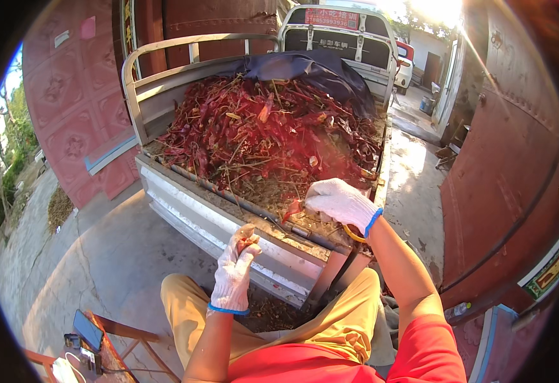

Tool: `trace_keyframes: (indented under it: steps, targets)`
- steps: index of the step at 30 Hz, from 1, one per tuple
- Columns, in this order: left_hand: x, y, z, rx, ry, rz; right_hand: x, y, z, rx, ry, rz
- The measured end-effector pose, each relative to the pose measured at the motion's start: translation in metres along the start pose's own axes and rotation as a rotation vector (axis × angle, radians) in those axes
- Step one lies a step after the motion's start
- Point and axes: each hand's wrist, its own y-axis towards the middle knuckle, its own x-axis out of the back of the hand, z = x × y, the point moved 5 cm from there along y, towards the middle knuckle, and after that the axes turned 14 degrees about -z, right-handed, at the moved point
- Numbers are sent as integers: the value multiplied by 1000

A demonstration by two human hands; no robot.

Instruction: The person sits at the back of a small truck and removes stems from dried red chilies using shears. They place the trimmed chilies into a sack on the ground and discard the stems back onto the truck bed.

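A large heap of dried red chili peppers [260,124] fills the bed of a small cargo truck [222,225] in front of me. My left hand [236,268], in a white knit glove with a blue cuff, is raised before the tailgate. Its thumb and fingers pinch a small reddish chili piece [247,243]. Over the bed's near right corner is my right hand [339,201], gloved the same way with its fingers curled. One red chili [293,209] is right by its fingertips; whether they grip it cannot be told. A yellow curved band [355,234] shows partly below the right wrist.
Dark cloth [303,67] covers the heap's far side. Metal rails [160,45] border the bed. At lower left, a phone [88,329] and cables rest on a wooden stand [117,330]. A brown metal door [504,191] stands right; a plastic bottle [457,310] lies below it.
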Motion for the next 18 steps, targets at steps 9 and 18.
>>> trace_keyframes:
  steps: [9, 18]
  targets:
    - [-37, -21, -8, 169, 127, 142, -52, -35, 21, 11, -32, 214]
    - [-33, -28, -12, 241, 52, 107, -81, -53, 6, 126, -32, -33]
